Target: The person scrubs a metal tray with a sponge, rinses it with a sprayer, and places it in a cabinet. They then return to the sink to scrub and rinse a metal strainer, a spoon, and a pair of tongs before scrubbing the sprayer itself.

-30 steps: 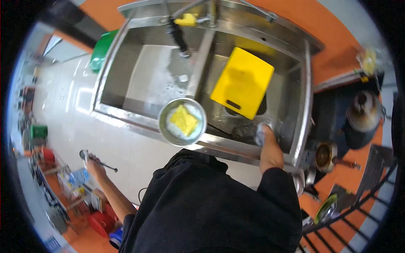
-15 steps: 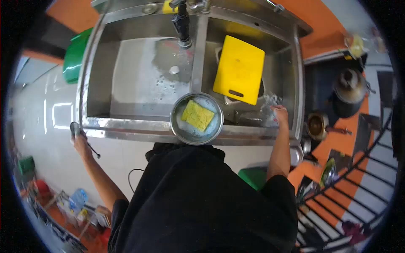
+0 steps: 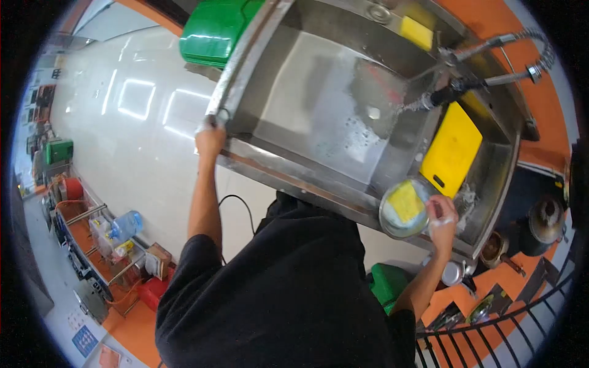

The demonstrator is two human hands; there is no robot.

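My left hand (image 3: 210,138) is closed at the sink's front left corner, around a dark-handled utensil; a thin curved edge shows just above the fingers, and the rest is hidden. At the right edge of a round metal bowl (image 3: 389,226) is my right hand (image 3: 443,222), wet with suds, its fingers bent but apart and nothing seen in them. A yellow sponge (image 3: 405,201) lies in the soapy water of the bowl, just left of these fingers. The bowl rests on the sink's front rim.
A yellow cutting board (image 3: 453,148) leans in the right basin. Water runs from the spring faucet (image 3: 451,92) toward the left basin (image 3: 288,92). Another yellow sponge (image 3: 416,32) sits on the back ledge. A green bin (image 3: 215,34) stands left; pots (image 3: 492,250) are at right.
My view has turned and shifted left. My left hand has come from beside the sink to its front left corner with the utensil. My right hand has moved from the right basin to the bowl.
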